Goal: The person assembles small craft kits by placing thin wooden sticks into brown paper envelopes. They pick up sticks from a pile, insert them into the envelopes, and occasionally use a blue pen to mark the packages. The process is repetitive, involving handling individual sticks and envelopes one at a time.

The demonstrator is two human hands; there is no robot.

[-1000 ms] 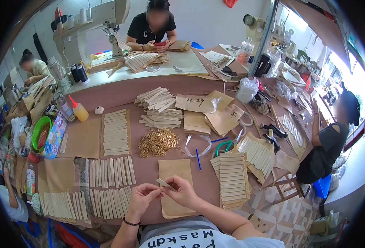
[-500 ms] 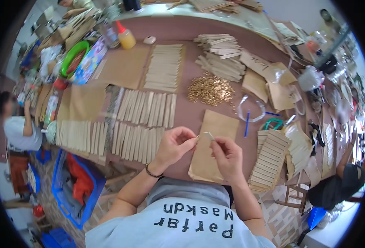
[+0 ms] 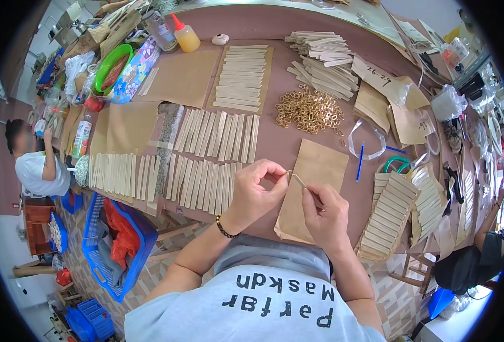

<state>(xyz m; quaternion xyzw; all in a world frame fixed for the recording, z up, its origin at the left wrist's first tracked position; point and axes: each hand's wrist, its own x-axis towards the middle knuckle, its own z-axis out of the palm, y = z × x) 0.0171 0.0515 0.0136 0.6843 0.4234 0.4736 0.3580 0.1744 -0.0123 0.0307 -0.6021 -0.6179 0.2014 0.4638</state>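
Above a brown paper sheet (image 3: 314,182), my left hand (image 3: 258,191) pinches a tiny gold metal ring (image 3: 289,172) between thumb and forefinger. My right hand (image 3: 327,214) grips a narrow beige strip (image 3: 299,180), whose tip meets the ring; whether it passes through is too small to tell. Beyond the sheet lies a heap of gold rings (image 3: 309,111). Left of my hands, beige strips (image 3: 200,185) lie side by side in rows, and more strips (image 3: 241,77) are lined up on a paper sheet farther back. Loose strips (image 3: 323,71) are piled behind the rings.
Blue pens (image 3: 361,161), a clear tape roll (image 3: 367,139) and green-handled scissors (image 3: 397,164) lie at right, near a strip-covered card (image 3: 390,208). A glue bottle (image 3: 187,39) stands at the back. On the floor at left is a blue basket (image 3: 135,251). Other people sit at both sides.
My hands have come closer together, bringing the strip's tip to the gold ring. The whole view has shifted slightly, with the table moving right and up in the picture.
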